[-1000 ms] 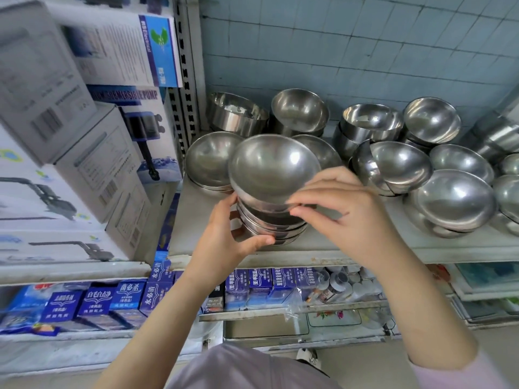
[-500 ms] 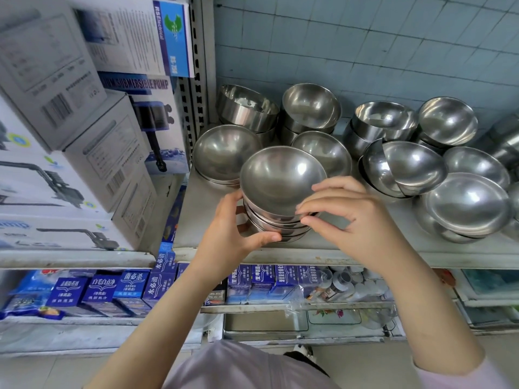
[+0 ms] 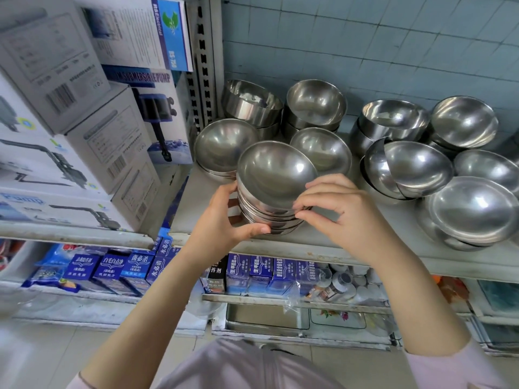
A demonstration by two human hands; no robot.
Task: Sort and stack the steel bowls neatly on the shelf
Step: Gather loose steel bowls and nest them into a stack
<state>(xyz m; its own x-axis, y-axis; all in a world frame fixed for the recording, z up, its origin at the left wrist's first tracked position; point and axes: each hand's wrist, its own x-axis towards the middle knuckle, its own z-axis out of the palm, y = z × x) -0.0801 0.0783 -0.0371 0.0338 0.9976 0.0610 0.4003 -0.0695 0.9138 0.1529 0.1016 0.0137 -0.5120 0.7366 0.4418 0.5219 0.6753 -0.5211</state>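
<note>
A nested stack of steel bowls (image 3: 275,175) sits near the front edge of the shelf (image 3: 193,211). The left hand (image 3: 222,220) curls round its left side with the thumb under the lowest rims, and the right hand (image 3: 345,217) pinches the right rims between thumb and forefinger, its other fingers loose. The top bowl (image 3: 269,164) looks tilted, so letting go unevenly could let it slide off, and a shove backward would knock the neighbouring bowl (image 3: 320,150) just behind.

A stack of bowls (image 3: 273,178) sits at the near edge of the shelf (image 3: 193,209), left hand (image 3: 222,220) on its left side, right hand (image 3: 345,217) on its right. More bowls (image 3: 415,164) crowd behind and to the right. Boxes (image 3: 92,141) stand to the left, with small cartons (image 3: 112,268) on the level below.
</note>
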